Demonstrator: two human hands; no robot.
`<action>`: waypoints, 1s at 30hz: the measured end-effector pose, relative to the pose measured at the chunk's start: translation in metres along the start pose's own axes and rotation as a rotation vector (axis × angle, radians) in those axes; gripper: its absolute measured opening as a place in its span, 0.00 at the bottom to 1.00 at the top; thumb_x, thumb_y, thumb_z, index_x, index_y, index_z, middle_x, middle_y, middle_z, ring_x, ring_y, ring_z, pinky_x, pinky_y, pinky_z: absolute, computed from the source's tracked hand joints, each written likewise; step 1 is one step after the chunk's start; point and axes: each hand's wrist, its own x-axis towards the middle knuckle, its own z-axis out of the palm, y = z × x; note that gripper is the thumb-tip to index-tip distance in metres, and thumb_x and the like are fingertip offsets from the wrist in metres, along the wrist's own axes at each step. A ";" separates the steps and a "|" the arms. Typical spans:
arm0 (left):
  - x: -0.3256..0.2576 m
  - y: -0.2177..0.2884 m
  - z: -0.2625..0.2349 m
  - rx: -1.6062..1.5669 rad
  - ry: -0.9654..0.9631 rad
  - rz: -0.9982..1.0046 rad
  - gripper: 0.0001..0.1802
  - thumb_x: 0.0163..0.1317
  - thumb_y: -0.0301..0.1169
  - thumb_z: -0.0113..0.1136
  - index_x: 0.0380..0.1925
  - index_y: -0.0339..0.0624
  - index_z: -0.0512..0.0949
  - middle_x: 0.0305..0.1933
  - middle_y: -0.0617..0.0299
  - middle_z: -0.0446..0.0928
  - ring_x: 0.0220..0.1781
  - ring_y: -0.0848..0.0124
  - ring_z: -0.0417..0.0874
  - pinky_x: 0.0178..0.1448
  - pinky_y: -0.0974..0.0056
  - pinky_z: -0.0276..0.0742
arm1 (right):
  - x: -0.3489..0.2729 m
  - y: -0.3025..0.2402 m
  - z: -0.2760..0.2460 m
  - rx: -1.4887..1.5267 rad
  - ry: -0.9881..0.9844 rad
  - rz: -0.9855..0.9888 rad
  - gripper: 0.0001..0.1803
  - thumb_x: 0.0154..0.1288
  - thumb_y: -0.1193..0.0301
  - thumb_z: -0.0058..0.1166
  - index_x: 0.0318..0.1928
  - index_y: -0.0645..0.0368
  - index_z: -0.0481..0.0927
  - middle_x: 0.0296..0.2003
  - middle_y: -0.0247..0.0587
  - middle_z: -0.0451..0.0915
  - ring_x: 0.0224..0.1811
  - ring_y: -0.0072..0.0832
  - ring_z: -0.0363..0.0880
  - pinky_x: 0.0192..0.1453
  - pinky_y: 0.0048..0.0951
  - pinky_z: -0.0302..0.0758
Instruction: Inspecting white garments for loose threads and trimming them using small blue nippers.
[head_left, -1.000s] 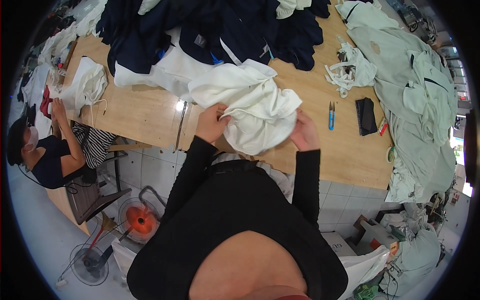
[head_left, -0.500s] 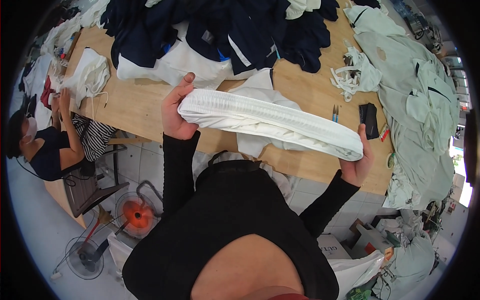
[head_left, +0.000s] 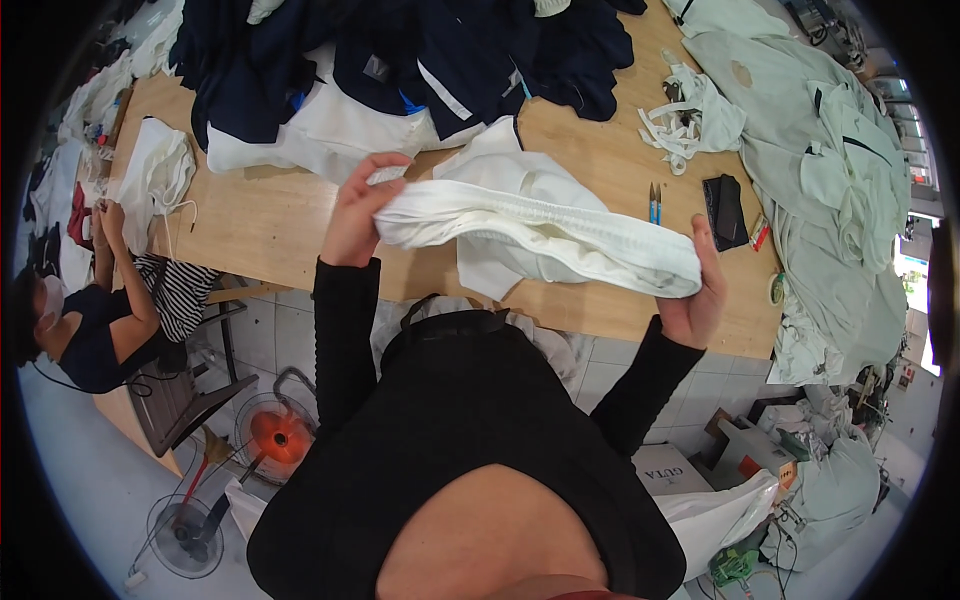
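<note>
From the head camera, I am stretching one white garment (head_left: 540,235) above the wooden table (head_left: 270,225), my left hand (head_left: 358,215) and right hand (head_left: 700,295) each clenching an end. One blue snips (head_left: 654,202) and one black pouch (head_left: 725,210) are lying beyond.

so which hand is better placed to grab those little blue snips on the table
Right. The right hand grips the white garment at the end nearest the blue snips, which lie just above it on the wooden table. The left hand holds the far end.
</note>
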 end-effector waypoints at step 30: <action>-0.036 0.016 0.125 0.319 -0.444 -0.042 0.23 0.67 0.22 0.68 0.63 0.32 0.82 0.48 0.63 0.87 0.48 0.79 0.84 0.53 0.67 0.81 | -0.017 0.080 0.077 -0.965 -0.007 -0.837 0.06 0.65 0.80 0.71 0.42 0.62 0.89 0.41 0.44 0.83 0.42 0.38 0.80 0.48 0.37 0.78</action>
